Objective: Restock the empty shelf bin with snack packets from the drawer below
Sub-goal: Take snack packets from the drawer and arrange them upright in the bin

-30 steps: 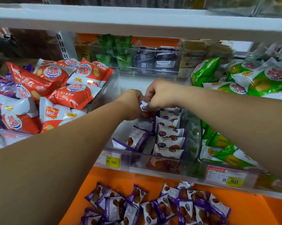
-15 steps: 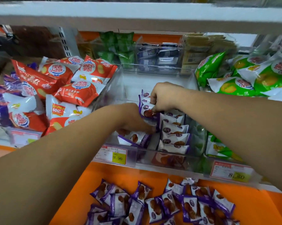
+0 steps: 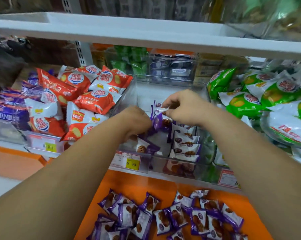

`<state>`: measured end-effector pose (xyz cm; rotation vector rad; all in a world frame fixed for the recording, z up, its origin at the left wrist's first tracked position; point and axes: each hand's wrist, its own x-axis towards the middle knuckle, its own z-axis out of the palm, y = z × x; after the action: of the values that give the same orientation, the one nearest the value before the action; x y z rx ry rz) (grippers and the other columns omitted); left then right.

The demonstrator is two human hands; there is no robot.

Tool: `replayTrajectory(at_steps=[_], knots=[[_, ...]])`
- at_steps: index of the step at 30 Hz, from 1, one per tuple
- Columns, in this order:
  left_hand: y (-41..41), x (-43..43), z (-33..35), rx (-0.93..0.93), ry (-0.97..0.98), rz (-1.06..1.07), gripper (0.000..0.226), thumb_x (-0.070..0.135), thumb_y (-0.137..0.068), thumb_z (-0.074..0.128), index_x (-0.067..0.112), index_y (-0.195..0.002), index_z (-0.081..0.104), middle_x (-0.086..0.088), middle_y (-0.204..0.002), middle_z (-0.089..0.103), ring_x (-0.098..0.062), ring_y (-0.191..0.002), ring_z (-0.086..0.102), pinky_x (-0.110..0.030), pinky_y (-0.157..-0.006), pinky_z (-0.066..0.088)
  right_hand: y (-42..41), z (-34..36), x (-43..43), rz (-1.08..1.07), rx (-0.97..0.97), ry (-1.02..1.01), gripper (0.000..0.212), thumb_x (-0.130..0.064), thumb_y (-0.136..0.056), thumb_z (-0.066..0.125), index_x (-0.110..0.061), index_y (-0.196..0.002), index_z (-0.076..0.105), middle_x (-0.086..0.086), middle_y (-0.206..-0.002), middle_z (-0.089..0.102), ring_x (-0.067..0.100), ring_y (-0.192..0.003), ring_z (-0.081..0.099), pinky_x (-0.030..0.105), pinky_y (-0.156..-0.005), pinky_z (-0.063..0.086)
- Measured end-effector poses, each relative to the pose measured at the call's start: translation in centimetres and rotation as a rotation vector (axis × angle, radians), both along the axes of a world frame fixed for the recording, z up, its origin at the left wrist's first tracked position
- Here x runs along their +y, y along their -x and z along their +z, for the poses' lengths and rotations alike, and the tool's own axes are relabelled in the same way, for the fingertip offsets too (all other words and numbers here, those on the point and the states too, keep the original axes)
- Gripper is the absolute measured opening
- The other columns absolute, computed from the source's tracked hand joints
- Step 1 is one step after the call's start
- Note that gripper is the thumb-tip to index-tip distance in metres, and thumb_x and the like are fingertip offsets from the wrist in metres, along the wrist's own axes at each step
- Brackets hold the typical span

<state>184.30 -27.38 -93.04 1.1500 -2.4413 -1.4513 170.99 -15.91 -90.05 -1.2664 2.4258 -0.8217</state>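
Note:
A clear plastic shelf bin (image 3: 174, 163) holds purple-and-white snack packets: a standing row (image 3: 185, 144) along its right side and a loose packet (image 3: 142, 148) lying at the front left. Both of my hands are inside the bin. My right hand (image 3: 182, 106) pinches the top of the rearmost packets (image 3: 159, 110) in the row. My left hand (image 3: 134, 122) is curled on a purple packet (image 3: 161, 122) just left of the row; its fingertips are hidden. Below, the orange drawer (image 3: 129, 184) holds several more of the same packets (image 3: 172, 219).
Red-and-white snack bags (image 3: 87, 101) fill the bin to the left, green-and-white bags (image 3: 260, 101) the one to the right. A white shelf board (image 3: 146, 33) hangs overhead. Yellow price tags (image 3: 132, 163) line the shelf edge. More bins stand at the back.
My left hand has moved up and back from the loose front packet to the packets beside the row. My right hand stays at the back of the row. The camera has tilted down slightly.

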Motion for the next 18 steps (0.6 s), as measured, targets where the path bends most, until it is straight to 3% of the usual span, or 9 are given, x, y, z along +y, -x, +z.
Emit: replayTrajectory(at_steps=[3, 6, 8, 11, 12, 15, 18], knots=[[-0.4, 0.3, 0.2, 0.191, -0.172, 0.027, 0.019, 0.006, -0.094, 0.056, 0.004, -0.101, 0.073, -0.014, -0.092, 0.078, -0.02, -0.074, 0.068, -0.039, -0.078, 0.054, -0.9, -1.1, 0.2, -0.031, -0.143, 0.144, 0.046, -0.016, -0.092, 0.069, -0.029, -0.135, 0.062, -0.001, -0.123, 0.064, 0.02, -0.106, 0.066, 0.034, -0.089, 0.058], [-1.0, 0.4, 0.2, 0.266, -0.248, -0.019, 0.025, 0.005, -0.098, 0.053, 0.009, -0.109, 0.074, -0.007, -0.094, 0.079, -0.015, -0.079, 0.067, -0.035, -0.083, 0.051, -1.4, -1.8, 0.6, -0.04, -0.356, 0.247, 0.053, -0.024, -0.093, 0.072, -0.031, -0.143, 0.054, 0.005, -0.126, 0.065, 0.022, -0.108, 0.068, 0.044, -0.099, 0.055], [-1.3, 0.4, 0.0, 0.291, -0.291, -0.036, 0.027, 0.003, -0.1, 0.05, 0.009, -0.111, 0.074, -0.008, -0.095, 0.078, -0.014, -0.076, 0.067, -0.031, -0.078, 0.053, -1.3, -2.2, 0.8, -0.033, -0.439, 0.281, 0.047, -0.025, -0.088, 0.079, -0.03, -0.132, 0.063, 0.009, -0.119, 0.067, 0.024, -0.102, 0.071, 0.047, -0.095, 0.058], [-1.3, 0.5, 0.0, 0.35, -0.389, -0.021, 0.025, 0.004, -0.101, 0.053, 0.007, -0.112, 0.074, -0.013, -0.1, 0.078, -0.017, -0.081, 0.072, -0.034, -0.08, 0.058, -1.3, -2.1, 1.4, -0.017, -0.459, 0.303, 0.036, -0.02, -0.084, 0.084, -0.022, -0.118, 0.071, 0.002, -0.09, 0.068, 0.01, -0.075, 0.07, 0.027, -0.067, 0.059], [-1.3, 0.5, 0.1, 0.364, -0.414, -0.008, 0.024, 0.004, -0.1, 0.053, 0.005, -0.113, 0.074, -0.015, -0.102, 0.078, -0.019, -0.085, 0.073, -0.036, -0.081, 0.061, -1.4, -2.0, 1.6, -0.02, -0.468, 0.31, 0.03, -0.017, -0.084, 0.083, -0.017, -0.113, 0.073, 0.002, -0.083, 0.067, 0.01, -0.072, 0.07, 0.026, -0.062, 0.059], [-1.0, 0.4, 0.5, 0.405, -0.447, 0.047, 0.025, 0.008, -0.102, 0.05, 0.004, -0.112, 0.072, -0.016, -0.102, 0.077, -0.025, -0.093, 0.074, -0.037, -0.08, 0.061, -1.6, -1.6, 1.8, -0.084, -0.476, 0.352, 0.017, -0.015, -0.084, 0.083, -0.012, -0.098, 0.074, 0.013, -0.091, 0.073, 0.022, -0.077, 0.073, 0.041, -0.066, 0.065], [-1.2, 0.4, 1.1, 0.409, -0.45, -0.015, 0.018, 0.018, -0.101, 0.059, 0.008, -0.108, 0.073, -0.016, -0.104, 0.077, -0.025, -0.097, 0.072, -0.037, -0.082, 0.06, -1.6, -1.6, 1.4, -0.151, -0.352, 0.339, 0.006, -0.022, -0.086, 0.081, -0.021, -0.089, 0.075, 0.012, -0.087, 0.077, 0.033, -0.076, 0.074, 0.057, -0.07, 0.062]])
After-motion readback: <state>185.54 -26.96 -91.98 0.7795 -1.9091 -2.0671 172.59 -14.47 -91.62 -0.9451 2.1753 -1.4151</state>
